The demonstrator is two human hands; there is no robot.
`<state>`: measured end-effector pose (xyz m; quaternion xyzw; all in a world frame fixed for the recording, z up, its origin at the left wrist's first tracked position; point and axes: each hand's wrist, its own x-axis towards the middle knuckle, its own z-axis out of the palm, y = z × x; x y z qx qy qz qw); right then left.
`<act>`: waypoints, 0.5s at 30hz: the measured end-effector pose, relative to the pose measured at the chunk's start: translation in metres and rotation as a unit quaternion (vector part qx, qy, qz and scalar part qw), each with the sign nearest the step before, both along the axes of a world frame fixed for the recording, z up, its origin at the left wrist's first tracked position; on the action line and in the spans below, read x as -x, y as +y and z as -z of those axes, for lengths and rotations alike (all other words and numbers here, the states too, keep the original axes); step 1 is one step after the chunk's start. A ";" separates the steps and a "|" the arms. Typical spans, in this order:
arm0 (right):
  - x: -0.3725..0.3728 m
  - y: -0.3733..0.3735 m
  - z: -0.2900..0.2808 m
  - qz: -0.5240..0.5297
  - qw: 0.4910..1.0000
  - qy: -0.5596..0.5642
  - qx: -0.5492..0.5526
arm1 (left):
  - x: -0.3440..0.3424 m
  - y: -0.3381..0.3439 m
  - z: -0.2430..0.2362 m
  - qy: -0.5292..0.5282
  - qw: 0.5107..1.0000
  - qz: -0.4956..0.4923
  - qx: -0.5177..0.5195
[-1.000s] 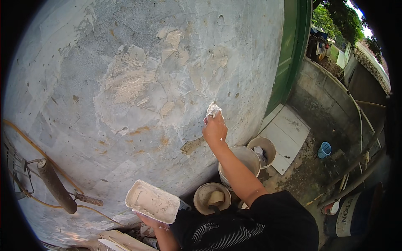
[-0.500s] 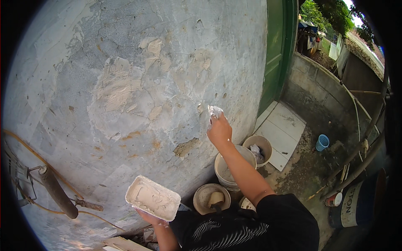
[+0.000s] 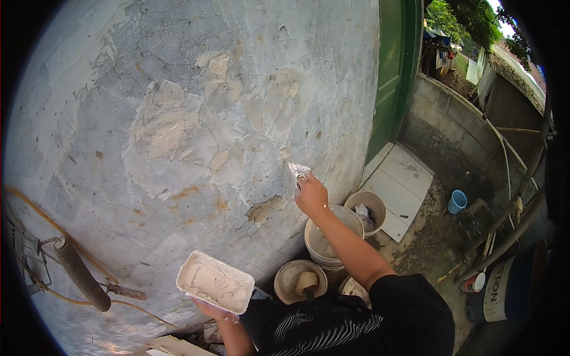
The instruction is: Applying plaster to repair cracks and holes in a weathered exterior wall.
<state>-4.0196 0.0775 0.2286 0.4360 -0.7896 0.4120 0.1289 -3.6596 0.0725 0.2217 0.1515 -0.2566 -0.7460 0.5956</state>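
Observation:
My right hand (image 3: 311, 194) grips a putty knife (image 3: 297, 170) smeared with white filler. Its blade end is at the grey wall (image 3: 237, 41), just under a small filled spot (image 3: 284, 153). Lower left, my left hand (image 3: 215, 311) holds up a white rectangular tub (image 3: 246, 277) from beneath; its fingers are mostly hidden under it. Inside lies thick beige putty (image 3: 215, 283). Broad beige patches (image 3: 169, 127) cover part of the wall left of my right hand. Below that hand, a rough brown hole (image 3: 263, 209) breaks the plaster.
Under my right arm stand a large bucket (image 3: 314, 240), a smaller bucket (image 3: 380, 204) and a basin (image 3: 282, 279) with a scoop. A paint roller (image 3: 80, 273) and a yellow hose are at the left. A green door (image 3: 389, 71), blue basket (image 3: 457, 202) and drum (image 3: 504, 291) lie right.
My right hand has shifted slightly down, turning the putty knife so its blade now shows pointing up-left. The small hollow beside it now looks filled with beige. The tub has barely moved.

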 end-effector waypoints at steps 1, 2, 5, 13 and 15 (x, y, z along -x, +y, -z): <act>0.005 -0.002 -0.012 0.001 1.000 0.001 0.000 | -0.001 -0.001 0.004 -0.002 1.000 0.014 0.027; 0.006 -0.007 -0.027 0.043 0.999 -0.002 0.027 | 0.003 0.001 -0.001 -0.002 1.000 0.014 0.027; -0.004 -0.030 -0.047 0.068 0.997 -0.001 0.038 | 0.013 0.008 -0.013 -0.005 0.997 -0.051 -0.062; 0.003 -0.003 -0.004 -0.048 0.996 -0.018 -0.077 | 0.026 0.002 -0.018 0.011 1.000 -0.006 -0.026; 0.009 -0.003 -0.012 -0.020 0.998 -0.021 -0.047 | 0.028 0.000 -0.019 0.015 1.000 0.005 -0.019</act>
